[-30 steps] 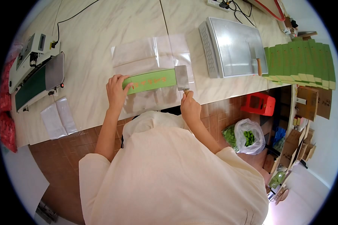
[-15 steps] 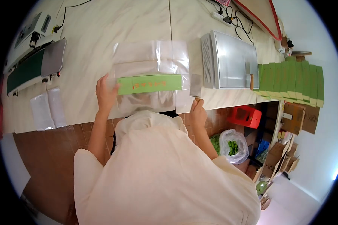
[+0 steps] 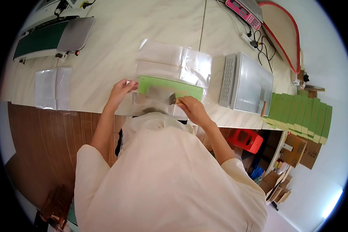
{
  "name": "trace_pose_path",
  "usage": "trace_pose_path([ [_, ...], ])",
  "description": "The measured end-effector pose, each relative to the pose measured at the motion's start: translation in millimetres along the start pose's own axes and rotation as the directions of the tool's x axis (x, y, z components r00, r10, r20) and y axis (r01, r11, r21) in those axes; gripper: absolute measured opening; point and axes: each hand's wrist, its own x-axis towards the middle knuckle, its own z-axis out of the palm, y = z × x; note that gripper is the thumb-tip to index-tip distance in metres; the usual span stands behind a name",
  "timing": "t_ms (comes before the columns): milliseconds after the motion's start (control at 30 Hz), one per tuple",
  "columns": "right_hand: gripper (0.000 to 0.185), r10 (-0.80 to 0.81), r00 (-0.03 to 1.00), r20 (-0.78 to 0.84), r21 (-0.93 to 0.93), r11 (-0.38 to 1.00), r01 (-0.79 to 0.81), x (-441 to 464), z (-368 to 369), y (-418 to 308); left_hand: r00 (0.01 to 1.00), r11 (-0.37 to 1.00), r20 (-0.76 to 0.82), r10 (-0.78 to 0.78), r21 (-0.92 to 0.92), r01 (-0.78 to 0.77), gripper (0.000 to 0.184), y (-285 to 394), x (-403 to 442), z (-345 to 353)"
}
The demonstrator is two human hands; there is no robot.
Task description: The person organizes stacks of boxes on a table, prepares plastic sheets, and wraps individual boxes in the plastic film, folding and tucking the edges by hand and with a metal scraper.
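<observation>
A long green box (image 3: 195, 91) with faint orange lettering lies on a clear plastic film (image 3: 158, 54) spread on the table. At the box's left end, my left hand (image 3: 121, 92) is closed, its fingertips pinching what looks like the film's edge. My right hand (image 3: 193, 108) grips a flat-bladed scraper (image 3: 160, 94) by its handle. The blade, blurred by motion, lies across the front of the box and hides part of it; whether it presses on the box I cannot tell.
Right of the film stands a silver metal-topped device (image 3: 253, 83) with another wooden-handled scraper (image 3: 263, 106) on it. Several green boxes (image 3: 297, 114) stand in a row beyond. More clear film (image 3: 52, 88) and a green-belted machine (image 3: 40, 40) are at left. A red stool (image 3: 245, 140) stands below.
My right hand has brought the scraper leftward from beside the film onto the front of the box. My left hand has shifted off the box's left end. The head view has turned.
</observation>
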Motion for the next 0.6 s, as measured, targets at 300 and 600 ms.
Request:
trace_pose_path([
  [300,0.009,-0.15,0.961,0.231,-0.011,0.988,0.156,41.2,12.8,4.2,0.999,0.993,0.026,0.029,-0.113,-0.026,0.024,-13.3,4.6,0.1],
  [600,0.009,-0.079,0.977,0.196,-0.033,0.996,0.087,73.4,2.9,11.8,0.998,0.993,0.042,0.042,-0.115,-0.037,0.022,-17.8,10.7,-1.1],
])
